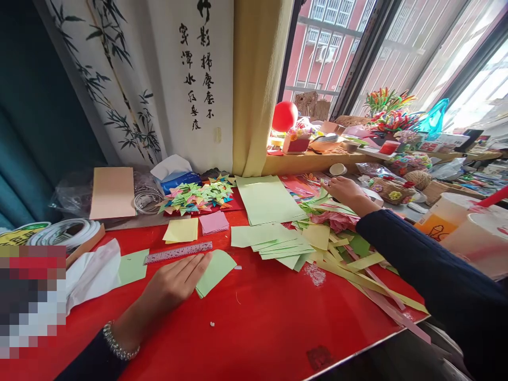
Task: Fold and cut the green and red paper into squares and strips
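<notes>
My left hand (177,280) rests low over the red table, its fingers closed on a light green paper piece (216,271) with a curved edge. A pink patterned ruler (178,253) lies just beyond those fingers. Far to the right, my right hand (346,191) reaches to the back of the paper scraps (337,219), fingers bent together; what they hold, if anything, is hidden. Between the hands, light green paper sheets (278,243) lie fanned out, with a larger green sheet (272,201) behind them. Yellow squares (180,230) and pink squares (214,223) sit behind the ruler.
A heap of folded paper stars (198,196) is at the back, near a blue tissue pack (178,180). White rolled strips (65,233) and a crumpled white sheet (95,270) lie left. Paper strips (381,288) hang over the right edge. Drink cups (448,217) stand beyond my right arm.
</notes>
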`<action>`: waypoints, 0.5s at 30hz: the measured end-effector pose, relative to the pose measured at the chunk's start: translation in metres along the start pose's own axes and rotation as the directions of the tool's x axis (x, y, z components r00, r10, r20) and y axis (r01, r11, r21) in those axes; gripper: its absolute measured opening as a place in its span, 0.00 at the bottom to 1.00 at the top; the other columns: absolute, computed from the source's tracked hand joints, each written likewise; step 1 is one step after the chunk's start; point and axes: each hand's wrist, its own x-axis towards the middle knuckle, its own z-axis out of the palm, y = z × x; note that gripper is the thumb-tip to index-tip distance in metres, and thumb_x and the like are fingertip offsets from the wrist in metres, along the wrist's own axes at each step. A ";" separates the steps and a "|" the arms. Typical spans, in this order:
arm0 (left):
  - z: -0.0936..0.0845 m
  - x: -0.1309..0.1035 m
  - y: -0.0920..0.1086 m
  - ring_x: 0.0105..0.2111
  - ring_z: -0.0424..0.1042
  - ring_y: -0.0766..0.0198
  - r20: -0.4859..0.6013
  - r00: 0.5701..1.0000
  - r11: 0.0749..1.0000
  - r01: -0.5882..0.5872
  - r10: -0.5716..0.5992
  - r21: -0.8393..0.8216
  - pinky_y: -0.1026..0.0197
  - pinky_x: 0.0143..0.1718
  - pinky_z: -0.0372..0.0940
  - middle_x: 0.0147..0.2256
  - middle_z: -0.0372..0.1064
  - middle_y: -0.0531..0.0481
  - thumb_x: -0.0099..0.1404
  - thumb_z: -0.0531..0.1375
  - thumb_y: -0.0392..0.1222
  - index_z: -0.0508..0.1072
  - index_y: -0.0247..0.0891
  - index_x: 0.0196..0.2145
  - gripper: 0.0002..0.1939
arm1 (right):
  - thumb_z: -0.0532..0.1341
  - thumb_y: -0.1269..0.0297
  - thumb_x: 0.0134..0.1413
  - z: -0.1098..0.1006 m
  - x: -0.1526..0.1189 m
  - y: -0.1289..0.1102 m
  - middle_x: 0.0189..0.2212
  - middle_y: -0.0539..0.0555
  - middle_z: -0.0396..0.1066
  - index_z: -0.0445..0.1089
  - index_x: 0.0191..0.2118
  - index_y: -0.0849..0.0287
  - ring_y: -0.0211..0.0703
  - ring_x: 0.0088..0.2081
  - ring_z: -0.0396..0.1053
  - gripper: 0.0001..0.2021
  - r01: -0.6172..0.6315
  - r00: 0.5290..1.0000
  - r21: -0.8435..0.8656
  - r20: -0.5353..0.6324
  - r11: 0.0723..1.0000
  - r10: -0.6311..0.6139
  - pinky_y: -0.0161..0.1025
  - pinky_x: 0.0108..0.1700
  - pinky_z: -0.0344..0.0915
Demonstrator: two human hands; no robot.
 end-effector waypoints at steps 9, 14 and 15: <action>0.000 0.000 0.001 0.43 0.71 0.57 0.009 1.000 0.999 -0.017 0.017 0.031 0.58 0.43 0.67 0.45 0.70 0.41 0.61 0.50 0.24 0.63 0.30 0.53 0.22 | 0.47 0.82 0.56 -0.007 0.005 0.001 0.36 0.74 0.68 0.61 0.49 0.77 0.47 0.42 0.65 0.15 -0.005 1.000 -0.034 0.017 0.999 0.006 0.44 0.43 0.51; 0.003 -0.003 0.000 0.42 0.71 0.59 0.014 1.000 0.999 -0.009 0.009 0.033 0.59 0.42 0.68 0.43 0.71 0.42 0.62 0.49 0.25 0.61 0.31 0.54 0.22 | 0.53 0.79 0.54 -0.007 0.004 0.005 0.33 0.66 0.70 0.59 0.51 0.73 0.44 0.38 0.66 0.17 -0.074 0.995 -0.002 0.068 0.997 0.074 0.43 0.41 0.53; 0.003 -0.003 0.000 0.42 0.72 0.59 0.011 1.000 0.999 -0.009 0.009 0.035 0.60 0.42 0.68 0.43 0.72 0.42 0.62 0.49 0.26 0.61 0.31 0.54 0.22 | 0.54 0.76 0.55 -0.006 0.004 0.007 0.35 0.64 0.69 0.62 0.49 0.71 0.44 0.39 0.66 0.15 -0.088 0.993 0.011 0.076 0.996 0.087 0.43 0.42 0.55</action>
